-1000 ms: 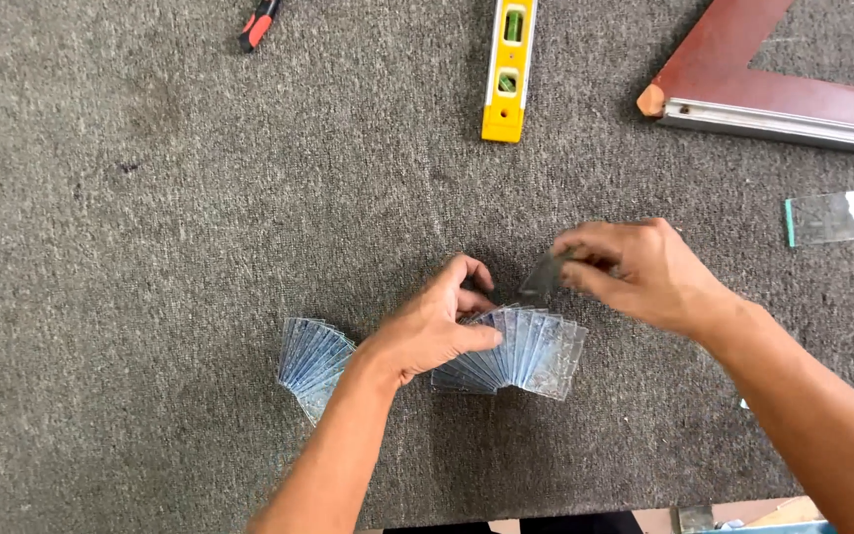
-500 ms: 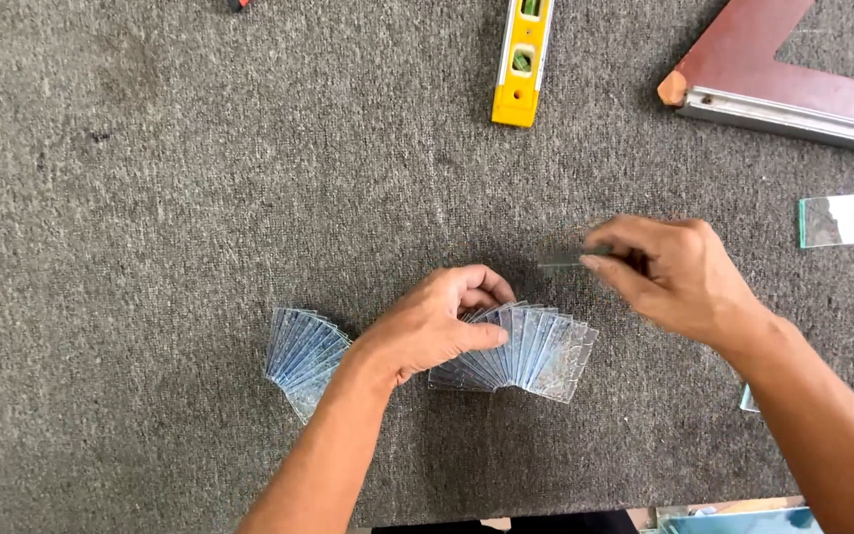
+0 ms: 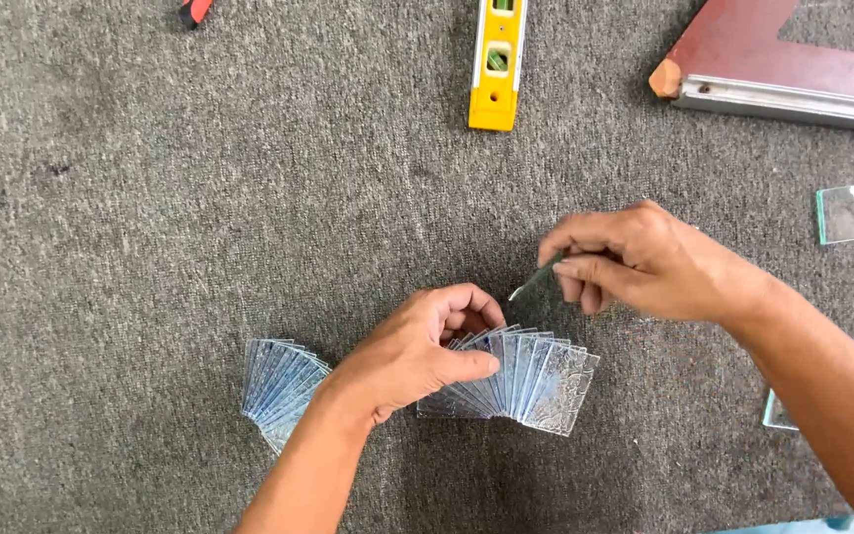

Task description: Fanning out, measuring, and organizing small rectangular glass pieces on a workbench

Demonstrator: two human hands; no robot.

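Glass squares (image 3: 536, 381) lie fanned on grey carpet (image 3: 150, 218); left hand (image 3: 417, 356) presses closed on them. Just above, right hand (image 3: 635, 262) pinches one glass piece (image 3: 531, 282). Yellow level (image 3: 494, 64) lies far above.

carpet (image 3: 150, 198) open leftward, spirit level (image 3: 494, 69) ahead

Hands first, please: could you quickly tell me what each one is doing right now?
Left hand: closed, pressing on the fanned row of glass pieces.
Right hand: closed, pinching one small glass piece above the carpet.
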